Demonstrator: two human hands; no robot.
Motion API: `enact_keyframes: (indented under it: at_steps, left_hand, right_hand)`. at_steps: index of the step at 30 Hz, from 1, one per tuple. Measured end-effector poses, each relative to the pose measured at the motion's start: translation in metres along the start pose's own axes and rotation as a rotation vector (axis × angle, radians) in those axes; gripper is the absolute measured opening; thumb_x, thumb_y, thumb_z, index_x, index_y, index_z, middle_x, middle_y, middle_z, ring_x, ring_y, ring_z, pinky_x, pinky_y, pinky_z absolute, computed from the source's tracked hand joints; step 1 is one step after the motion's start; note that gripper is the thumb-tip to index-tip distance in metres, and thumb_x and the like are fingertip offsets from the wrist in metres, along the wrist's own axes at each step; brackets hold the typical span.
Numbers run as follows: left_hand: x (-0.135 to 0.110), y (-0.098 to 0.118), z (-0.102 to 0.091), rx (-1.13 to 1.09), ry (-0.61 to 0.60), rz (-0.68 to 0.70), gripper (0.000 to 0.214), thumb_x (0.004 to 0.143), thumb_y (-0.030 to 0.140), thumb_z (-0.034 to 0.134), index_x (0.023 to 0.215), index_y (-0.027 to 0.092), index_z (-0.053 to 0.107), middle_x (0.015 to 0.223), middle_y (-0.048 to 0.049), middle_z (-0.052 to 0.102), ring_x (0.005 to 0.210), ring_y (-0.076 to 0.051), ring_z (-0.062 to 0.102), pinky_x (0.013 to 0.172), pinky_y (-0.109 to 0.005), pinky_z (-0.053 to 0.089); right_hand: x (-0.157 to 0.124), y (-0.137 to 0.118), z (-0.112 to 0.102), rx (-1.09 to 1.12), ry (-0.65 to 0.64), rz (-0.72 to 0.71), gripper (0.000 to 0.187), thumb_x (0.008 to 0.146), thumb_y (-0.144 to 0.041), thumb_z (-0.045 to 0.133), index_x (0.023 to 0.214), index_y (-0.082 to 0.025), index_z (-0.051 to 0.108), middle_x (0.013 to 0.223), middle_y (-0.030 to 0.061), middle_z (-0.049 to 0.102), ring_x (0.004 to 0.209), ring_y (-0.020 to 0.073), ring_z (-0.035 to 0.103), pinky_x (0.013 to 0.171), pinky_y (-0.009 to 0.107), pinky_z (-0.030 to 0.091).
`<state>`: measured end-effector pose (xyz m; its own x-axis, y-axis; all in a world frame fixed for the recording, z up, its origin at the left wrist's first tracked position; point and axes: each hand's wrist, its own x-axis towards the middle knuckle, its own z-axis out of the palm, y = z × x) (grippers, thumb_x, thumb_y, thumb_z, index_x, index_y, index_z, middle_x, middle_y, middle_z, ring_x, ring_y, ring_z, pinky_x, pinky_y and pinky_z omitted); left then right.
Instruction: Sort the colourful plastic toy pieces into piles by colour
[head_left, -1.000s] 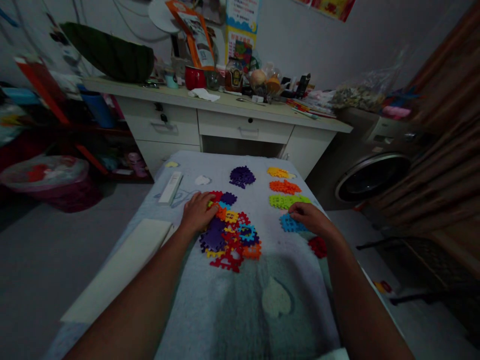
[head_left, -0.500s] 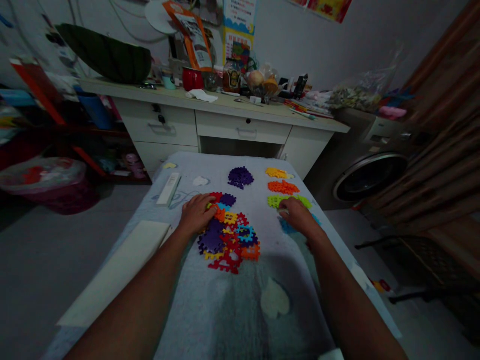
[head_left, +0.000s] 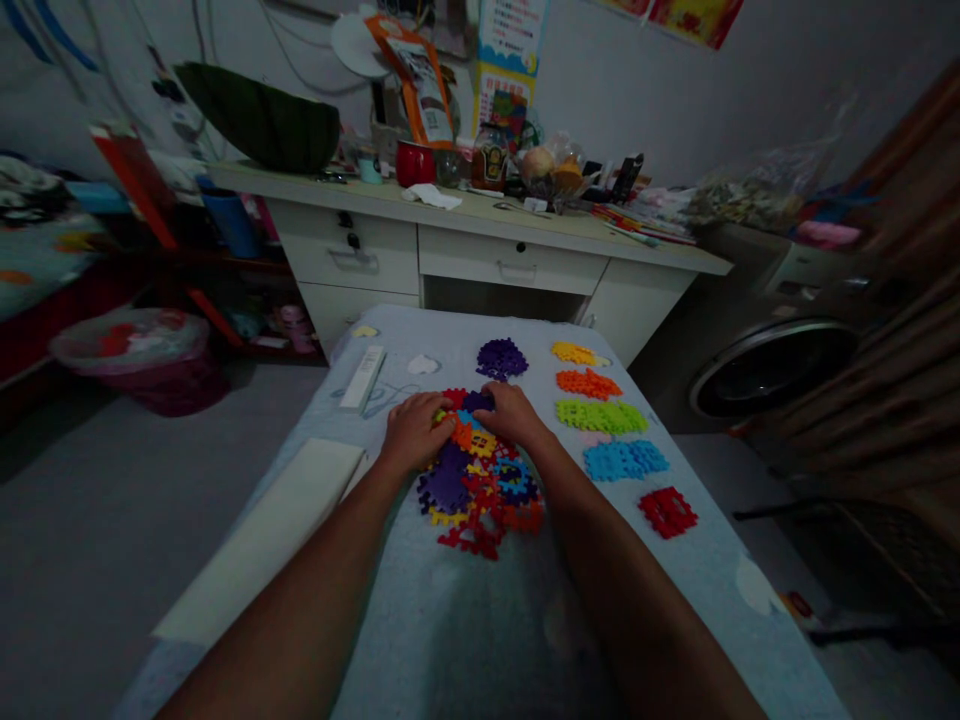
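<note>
A mixed pile of flat interlocking plastic pieces in red, purple, yellow, orange and blue lies on the cloth-covered table. My left hand rests at its upper left edge, fingers curled in, with a bit of a green piece showing at the thumb and fingertips. Across from it, my right hand reaches over the pile's upper right, its fingers closed at a purple piece. The fingertips of both hands are partly hidden.
Sorted heaps stand apart: purple, yellow, orange, green, blue and red. A white box and a long white board lie at left. Behind is a cluttered white desk.
My right hand has moved left from the green heap to the top of the mixed pile, uncovering the green, blue and red heaps. My left hand stays at the pile. The view has shifted slightly.
</note>
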<state>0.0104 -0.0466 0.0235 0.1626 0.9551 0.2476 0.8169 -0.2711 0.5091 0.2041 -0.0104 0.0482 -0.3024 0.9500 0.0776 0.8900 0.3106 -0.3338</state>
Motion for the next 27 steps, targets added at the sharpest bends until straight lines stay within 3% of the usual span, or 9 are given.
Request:
enact_keyframes:
  at_steps: [4, 9, 19, 27]
  left_hand:
    - [0.0, -0.002, 0.002, -0.015, 0.012, -0.006, 0.028, 0.084, 0.037, 0.054, 0.107, 0.027, 0.068, 0.12, -0.0042, 0.067, 0.118, -0.027, 0.055, 0.099, -0.044, 0.039]
    - [0.0, -0.003, 0.003, -0.031, 0.017, -0.008, 0.027, 0.084, 0.038, 0.054, 0.105, 0.027, 0.067, 0.118, -0.0042, 0.067, 0.117, -0.027, 0.055, 0.098, -0.045, 0.039]
    - [0.0, 0.0, 0.002, -0.028, 0.018, -0.024, 0.025, 0.083, 0.036, 0.056, 0.103, 0.027, 0.067, 0.114, -0.0042, 0.067, 0.116, -0.027, 0.056, 0.097, -0.042, 0.04]
    - [0.001, 0.0, 0.001, -0.027, 0.014, -0.043, 0.026, 0.083, 0.037, 0.056, 0.103, 0.026, 0.068, 0.109, -0.005, 0.066, 0.11, -0.026, 0.058, 0.095, -0.042, 0.04]
  right_hand:
    - [0.0, 0.007, 0.005, 0.051, 0.015, -0.02, 0.036, 0.079, -0.028, 0.07, 0.112, -0.016, 0.064, 0.112, 0.0106, 0.066, 0.105, 0.0218, 0.058, 0.094, 0.033, 0.041]
    - [0.003, 0.015, -0.003, 0.063, 0.052, -0.037, 0.037, 0.075, -0.022, 0.07, 0.112, -0.015, 0.065, 0.109, 0.0104, 0.066, 0.102, 0.0219, 0.059, 0.093, 0.032, 0.043]
    - [0.049, 0.043, -0.018, 0.025, 0.251, 0.033, 0.04, 0.076, -0.014, 0.064, 0.115, -0.015, 0.061, 0.118, 0.0122, 0.06, 0.111, 0.0234, 0.055, 0.102, 0.036, 0.039]
    - [0.07, 0.045, -0.01, 0.053, 0.318, -0.002, 0.036, 0.074, -0.01, 0.061, 0.11, -0.013, 0.062, 0.116, 0.0132, 0.06, 0.111, 0.0241, 0.053, 0.101, 0.037, 0.038]
